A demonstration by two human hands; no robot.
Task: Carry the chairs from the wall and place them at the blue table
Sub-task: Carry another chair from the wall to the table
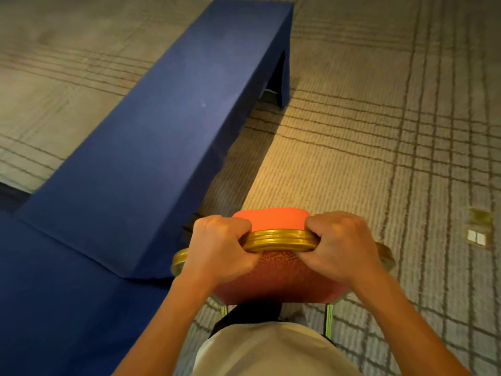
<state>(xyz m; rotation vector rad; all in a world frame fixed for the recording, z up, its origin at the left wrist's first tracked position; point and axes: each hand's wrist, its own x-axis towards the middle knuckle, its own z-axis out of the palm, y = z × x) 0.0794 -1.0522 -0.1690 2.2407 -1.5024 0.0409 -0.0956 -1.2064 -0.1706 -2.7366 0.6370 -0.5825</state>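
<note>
Nearest you is your pale shirt (271,348), and both bare forearms reach out from it to the chair (279,278). Your left hand (219,248) is clenched round the left part of the gold top rail (280,240), fingers curled over it and tucked under. Your right hand (344,245) grasps the right part of the same rail in the same way, knuckles up. The hands are apart, with a ribbed stretch of rail bare between them.

Below the rail is the back (271,291), red cloth with a swirl pattern. Beyond the rail is the orange seat (271,218), facing away from you. Two thin legs (328,318) show under the back; you cannot tell whether they touch the floor.

The chair is just right of the near end of the table (162,131), its left rail end close by the table's corner; touching or not cannot be told. The table is draped in plain blue cloth and runs away up the view, with an open gap under its far end. At your lower left its near end meets another blue surface (54,294).

A beige carpet (379,131) with dark crossing lines lies all round. To the right, well apart from the chair, a brass floor plate (478,229) sits in the carpet, with white squares too blurred to read.
</note>
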